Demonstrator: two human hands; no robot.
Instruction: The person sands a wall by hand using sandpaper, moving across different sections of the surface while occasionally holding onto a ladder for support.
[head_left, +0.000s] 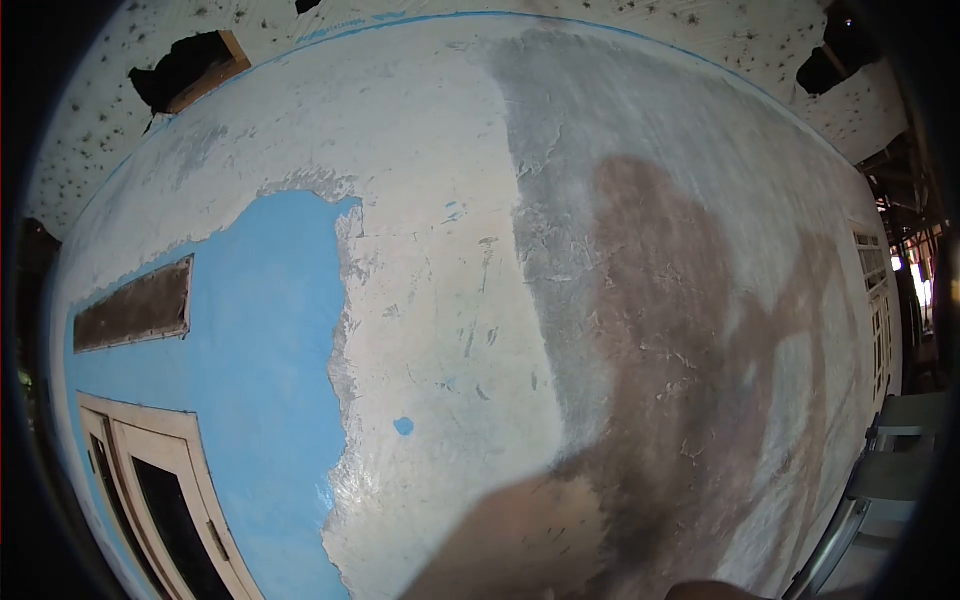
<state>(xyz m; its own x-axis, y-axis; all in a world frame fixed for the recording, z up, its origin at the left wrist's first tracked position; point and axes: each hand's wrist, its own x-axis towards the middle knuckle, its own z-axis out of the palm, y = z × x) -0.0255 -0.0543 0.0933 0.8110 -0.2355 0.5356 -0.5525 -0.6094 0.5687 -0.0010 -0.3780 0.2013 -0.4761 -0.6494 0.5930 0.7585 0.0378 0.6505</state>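
Note:
Before me rises a wall with flaking blue paint (270, 300), a bare whitish strip (430, 320) and a rough grey patch (560, 200). My left hand is out of view. At the bottom edge, right of the middle, a small brown rounded shape (712, 591) shows; it may be part of my right hand, but no fingers are visible. Whether anything is held there is hidden. Across the grey part falls a person's dark shadow, with an arm-like shadow stretching right toward a ladder-like shadow.
At the lower right stands a metal stepladder (825, 550) with flat steps. A framed door or window (165, 440) and a dark vent panel (135, 305) are on the left. The stained ceiling (450, 8) has broken holes. Another pale window frame (878, 320) sits far right.

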